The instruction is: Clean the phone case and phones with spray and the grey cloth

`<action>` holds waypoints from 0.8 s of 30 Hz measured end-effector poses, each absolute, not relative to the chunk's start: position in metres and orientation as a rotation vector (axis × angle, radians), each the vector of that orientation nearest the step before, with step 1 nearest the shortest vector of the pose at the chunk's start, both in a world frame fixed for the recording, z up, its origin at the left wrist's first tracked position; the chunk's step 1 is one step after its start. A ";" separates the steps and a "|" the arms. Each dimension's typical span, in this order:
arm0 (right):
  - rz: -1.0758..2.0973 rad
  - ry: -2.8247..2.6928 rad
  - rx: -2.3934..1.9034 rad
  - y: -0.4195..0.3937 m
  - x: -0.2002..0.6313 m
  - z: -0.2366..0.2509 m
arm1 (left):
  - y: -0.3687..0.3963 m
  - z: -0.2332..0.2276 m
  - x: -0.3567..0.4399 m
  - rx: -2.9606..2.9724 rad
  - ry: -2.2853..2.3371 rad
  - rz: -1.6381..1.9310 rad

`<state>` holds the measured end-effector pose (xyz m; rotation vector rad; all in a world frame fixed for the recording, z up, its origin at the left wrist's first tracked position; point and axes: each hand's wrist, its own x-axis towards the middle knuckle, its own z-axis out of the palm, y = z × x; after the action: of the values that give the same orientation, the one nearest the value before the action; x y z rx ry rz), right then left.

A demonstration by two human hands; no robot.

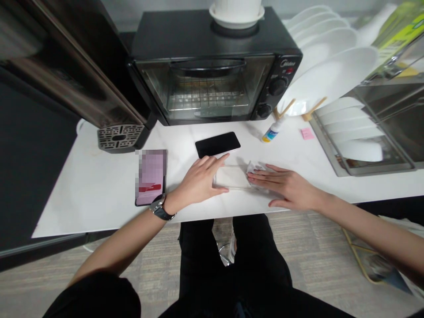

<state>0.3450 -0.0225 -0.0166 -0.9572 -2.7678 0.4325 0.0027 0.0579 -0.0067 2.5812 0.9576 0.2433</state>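
Fingers [212, 170] steady clear case [232, 177] — right hand [286, 187] hides wipe [254, 168].

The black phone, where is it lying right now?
In the head view the black phone lies face up on the white counter, in front of the toaster oven, just beyond the left hand.

Left hand [198, 181], right hand [286, 187] pressing clear case [232, 177] on table [99, 194]

A kitchen — a toaster oven [212, 66] and racked white plates [327, 75] line the counter [82, 194].
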 end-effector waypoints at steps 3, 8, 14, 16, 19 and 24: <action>0.558 -2.747 -0.889 -0.034 0.341 -0.012 | 0.057 -0.006 0.004 2.554 0.932 0.251; 0.706 -2.713 -0.704 -0.015 0.299 -0.013 | 0.057 -0.006 0.004 2.537 0.903 0.246; 0.636 -2.811 -0.597 0.032 0.267 -0.022 | 0.060 -0.008 0.001 2.572 0.866 0.236; 0.561 -2.816 -0.600 0.037 0.273 -0.024 | 0.061 -0.007 0.001 2.579 0.884 0.222; 0.497 -2.815 -0.693 0.026 0.294 -0.022 | 0.060 -0.005 0.002 2.596 0.901 0.203; 0.456 -2.772 -0.994 -0.023 0.336 -0.014 | 0.058 -0.005 0.003 2.604 0.920 0.219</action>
<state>0.3356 -0.0226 -0.0144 -0.9939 -2.7718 0.4562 0.0028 0.0577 -0.0054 2.6039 0.9202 0.2191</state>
